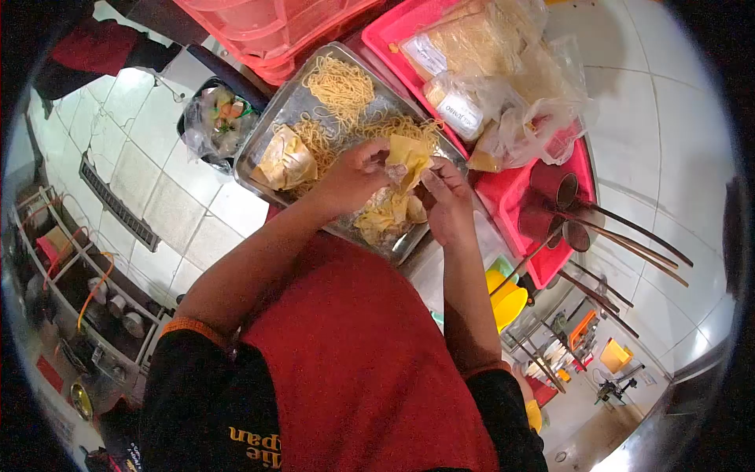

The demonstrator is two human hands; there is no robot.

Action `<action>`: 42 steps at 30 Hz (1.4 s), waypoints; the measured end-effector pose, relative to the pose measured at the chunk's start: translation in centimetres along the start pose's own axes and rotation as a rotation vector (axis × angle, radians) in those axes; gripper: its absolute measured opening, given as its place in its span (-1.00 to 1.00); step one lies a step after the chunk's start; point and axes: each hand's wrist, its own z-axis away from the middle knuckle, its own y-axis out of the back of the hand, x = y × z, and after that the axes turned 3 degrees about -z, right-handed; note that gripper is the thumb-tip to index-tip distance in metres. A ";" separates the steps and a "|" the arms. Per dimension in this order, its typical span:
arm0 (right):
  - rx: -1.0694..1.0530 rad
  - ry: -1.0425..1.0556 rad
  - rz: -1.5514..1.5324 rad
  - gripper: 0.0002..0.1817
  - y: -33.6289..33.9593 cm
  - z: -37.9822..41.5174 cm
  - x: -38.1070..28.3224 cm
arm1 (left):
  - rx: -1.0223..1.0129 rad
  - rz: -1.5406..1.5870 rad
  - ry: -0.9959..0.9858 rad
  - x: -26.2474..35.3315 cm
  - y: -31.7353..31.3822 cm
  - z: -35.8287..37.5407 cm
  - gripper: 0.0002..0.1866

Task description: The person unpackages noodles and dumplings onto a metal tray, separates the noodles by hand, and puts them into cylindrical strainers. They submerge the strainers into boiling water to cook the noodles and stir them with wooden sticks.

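My left hand and my right hand both pinch a thin yellow sheet of dough, which looks like a wonton wrapper. The fingers of each hand are closed on it, one hand at either side. Below the hands stands a metal tray. More crumpled yellow wrappers lie in its near part, close under my hands. A bundle of noodles rests at the far end, with looser noodles beside it. At the tray's left sits a clear plastic bag with pale yellow contents.
A pink tray at the right holds plastic bags of food and long-handled strainers. Red crates stand behind the metal tray. At left, a bagged bin is on the tiled floor. Yellow bowls sit near my right forearm.
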 end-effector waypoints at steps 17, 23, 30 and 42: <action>0.013 -0.086 0.165 -0.71 0.4 -0.2 -1.6 | -0.067 -0.136 0.073 0.6 1.0 -2.1 -0.68; 0.080 -0.053 0.198 -0.75 1.8 -0.9 -0.9 | -0.090 -0.263 0.241 2.1 0.8 -2.7 -0.66; 0.132 0.035 0.372 -0.75 0.9 -1.3 -1.8 | -0.075 -0.156 0.098 0.7 0.3 -3.8 -0.63; 0.134 0.304 1.984 -0.50 4.2 2.5 0.0 | 0.051 -1.213 -0.306 0.3 2.1 -3.2 -0.47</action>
